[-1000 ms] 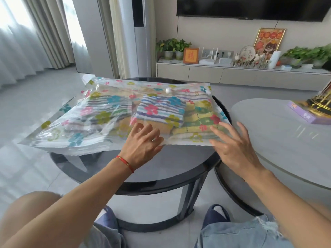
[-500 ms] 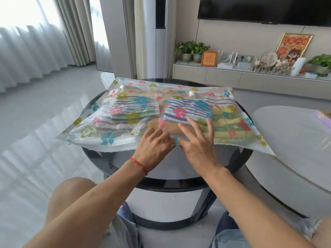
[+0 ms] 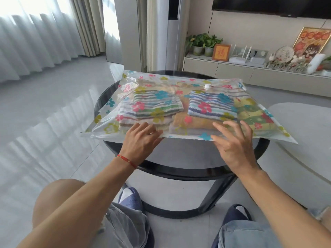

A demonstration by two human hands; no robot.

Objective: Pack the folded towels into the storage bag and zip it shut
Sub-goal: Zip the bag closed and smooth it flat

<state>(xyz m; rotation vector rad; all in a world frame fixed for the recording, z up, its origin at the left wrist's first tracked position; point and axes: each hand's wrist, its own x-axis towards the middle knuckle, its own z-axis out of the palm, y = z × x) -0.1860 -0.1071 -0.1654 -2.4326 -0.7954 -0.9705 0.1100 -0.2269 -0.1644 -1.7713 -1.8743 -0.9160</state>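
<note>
Now both hands press flat on the bag's near edge: left hand (image 3: 141, 140) at centre, right hand (image 3: 232, 145) right of centre, fingers straight. Bag (image 3: 179, 86), towels (image 3: 211, 106) inside, lies mid-frame on a round black table (image 3: 179, 169); grey floor (image 3: 44, 113) at left.

Storage bag (image 3: 114, 122): clear, glossy plastic film with printed flowers, wrinkled at the corners. Towels (image 3: 157, 106) inside: soft, looped terry cloth, matt. Round table (image 3: 188, 158): dark, smooth, glossy top. Floor (image 3: 44, 140): polished tile, highly reflective. Curtains (image 3: 35, 42): sheer, matt fabric.
</note>
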